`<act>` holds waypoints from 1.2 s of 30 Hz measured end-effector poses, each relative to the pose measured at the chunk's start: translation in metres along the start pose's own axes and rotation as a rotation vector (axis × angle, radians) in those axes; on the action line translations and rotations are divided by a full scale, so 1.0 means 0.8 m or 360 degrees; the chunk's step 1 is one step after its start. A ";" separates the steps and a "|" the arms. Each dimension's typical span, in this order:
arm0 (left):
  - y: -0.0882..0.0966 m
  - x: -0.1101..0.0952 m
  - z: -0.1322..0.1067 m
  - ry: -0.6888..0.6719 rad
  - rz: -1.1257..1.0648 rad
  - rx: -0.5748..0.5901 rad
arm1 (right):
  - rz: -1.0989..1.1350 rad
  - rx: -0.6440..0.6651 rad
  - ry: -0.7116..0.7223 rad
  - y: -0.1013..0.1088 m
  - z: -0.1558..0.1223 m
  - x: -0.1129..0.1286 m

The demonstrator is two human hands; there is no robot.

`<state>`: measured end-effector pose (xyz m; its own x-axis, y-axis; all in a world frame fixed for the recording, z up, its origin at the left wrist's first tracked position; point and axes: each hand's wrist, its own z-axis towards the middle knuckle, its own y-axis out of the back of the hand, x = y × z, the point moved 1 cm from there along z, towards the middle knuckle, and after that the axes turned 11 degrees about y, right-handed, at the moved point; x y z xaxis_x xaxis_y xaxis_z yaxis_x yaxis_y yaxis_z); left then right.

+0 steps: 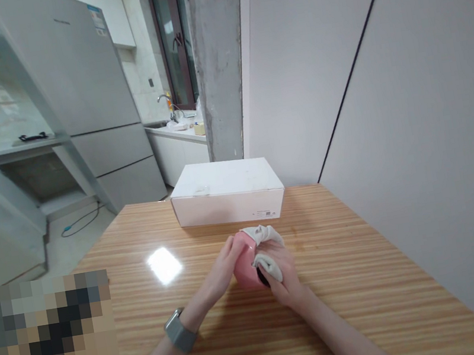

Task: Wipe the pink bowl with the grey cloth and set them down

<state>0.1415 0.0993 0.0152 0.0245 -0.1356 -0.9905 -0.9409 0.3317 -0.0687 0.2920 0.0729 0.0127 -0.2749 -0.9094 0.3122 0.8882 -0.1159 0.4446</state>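
A pink faceted cup (246,269) is held just above the wooden table (369,276), near its middle. My left hand (223,268) wraps the cup's left side, with a grey watch on that wrist. My right hand (283,275) grips a whitish cloth (266,245) and presses it against the cup's right side and rim. Part of the cloth drapes over the top of the cup. The cup's dark opening shows by my right fingers.
A closed white box (227,194) stands on the table just beyond the hands. A blurred patch covers the table's near left corner. White walls run along the right; a fridge (84,93) and kitchen counter stand at the back left.
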 end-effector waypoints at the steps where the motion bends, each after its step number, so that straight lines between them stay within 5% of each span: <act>1: 0.000 -0.002 -0.001 -0.0029 0.0042 0.0005 | 0.0017 0.0003 -0.0020 -0.001 0.001 0.001; 8: -0.009 -0.019 -0.019 -0.0184 0.0301 0.0108 | 0.0045 -0.0456 -0.0394 -0.005 -0.010 -0.019; 12: -0.013 -0.019 -0.021 -0.0231 0.0156 0.0282 | 0.0020 -0.0611 -0.0467 -0.002 -0.015 -0.025; 15: -0.009 -0.010 -0.012 -0.0151 -0.0051 0.0240 | 0.0018 -0.0455 -0.0304 0.002 -0.009 -0.016; 19: 0.001 0.002 0.001 -0.0111 -0.0063 -0.0042 | 0.0012 0.0142 0.0131 0.001 0.003 0.002; 22: 0.001 -0.003 -0.002 -0.0148 0.0159 -0.0067 | -0.0008 0.0226 0.0184 -0.001 0.005 0.007; 30: -0.014 -0.024 -0.021 -0.0276 0.0207 0.0021 | 0.0047 -0.0212 -0.0206 0.000 -0.009 -0.009; 36: -0.014 -0.020 -0.021 -0.0288 0.0007 0.0302 | 0.0047 -0.0597 -0.0413 -0.002 -0.013 -0.020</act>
<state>0.1458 0.0822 0.0335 0.0964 0.0298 -0.9949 -0.8614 0.5033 -0.0684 0.2988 0.0833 -0.0021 -0.2881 -0.7899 0.5414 0.9559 -0.2714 0.1126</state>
